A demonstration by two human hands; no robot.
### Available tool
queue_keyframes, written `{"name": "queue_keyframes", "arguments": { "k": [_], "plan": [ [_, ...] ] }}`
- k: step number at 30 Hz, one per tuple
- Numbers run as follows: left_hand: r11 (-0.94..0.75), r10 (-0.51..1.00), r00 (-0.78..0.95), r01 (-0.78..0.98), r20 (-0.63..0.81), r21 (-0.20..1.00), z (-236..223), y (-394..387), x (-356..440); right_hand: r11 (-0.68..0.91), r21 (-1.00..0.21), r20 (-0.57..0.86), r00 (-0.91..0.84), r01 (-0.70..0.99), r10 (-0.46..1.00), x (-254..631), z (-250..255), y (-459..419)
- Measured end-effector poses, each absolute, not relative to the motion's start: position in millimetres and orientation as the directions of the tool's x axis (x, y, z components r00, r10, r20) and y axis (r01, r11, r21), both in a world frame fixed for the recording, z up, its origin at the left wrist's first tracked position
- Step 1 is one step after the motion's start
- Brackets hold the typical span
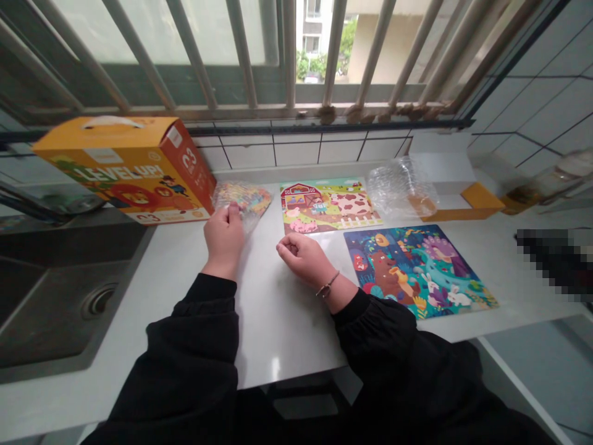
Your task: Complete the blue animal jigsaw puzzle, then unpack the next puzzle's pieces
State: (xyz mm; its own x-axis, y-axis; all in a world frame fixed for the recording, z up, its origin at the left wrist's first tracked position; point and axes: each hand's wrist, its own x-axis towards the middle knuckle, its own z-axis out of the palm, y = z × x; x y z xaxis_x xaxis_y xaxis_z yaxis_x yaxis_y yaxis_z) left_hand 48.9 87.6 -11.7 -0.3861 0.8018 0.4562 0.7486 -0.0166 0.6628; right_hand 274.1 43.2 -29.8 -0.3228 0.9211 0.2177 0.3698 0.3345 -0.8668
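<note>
My left hand point(225, 238) is closed round the near end of a clear plastic bag point(252, 216). Colourful puzzle pieces point(248, 196) show through the plastic, resting on the white counter beside an orange box. To the right, my right hand point(303, 256) hovers over the counter with its fingers curled in, a bracelet at the wrist. Whether anything small is inside those fingers is hidden. Just beyond it lies a farm picture puzzle point(328, 205) with a cow and a barn. A dark forest animal puzzle point(417, 269) lies by my right sleeve.
The orange "LEVEL UP!" box point(134, 179) stands at the back left, by the sink point(69, 296). Crumpled bubble wrap point(403, 185) and an open white-and-orange box point(458, 213) sit at the back right. A barred window point(287, 55) is behind the counter point(278, 327).
</note>
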Motion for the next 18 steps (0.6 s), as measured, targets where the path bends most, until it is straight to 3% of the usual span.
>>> {"name": "queue_keyframes", "arguments": {
  "k": [4, 7, 13, 18],
  "plan": [
    [-0.229, 0.701, -0.249, 0.809, 0.668, 0.541, 4, 67, 45, 0.283, -0.877, 0.176, -0.287, 0.389, 0.942, 275, -29, 44],
    [-0.363, 0.668, -0.144, 0.793, 0.73, 0.489, 12, 55, 45, 0.237, -0.885, 0.142, -0.253, 0.4, 0.957, 275, -29, 45],
    [-0.399, 0.765, -0.2, 0.598, 0.612, 0.695, 15, 38, 50, 0.051, -0.938, -0.022, -0.208, 0.344, 0.978, 277, -38, 50],
    [-0.353, 0.818, -0.231, 0.52, 0.526, 0.778, 21, 33, 56, -0.192, -0.981, -0.187, -0.163, -0.015, 0.969, 270, -43, 54]
  ]
}}
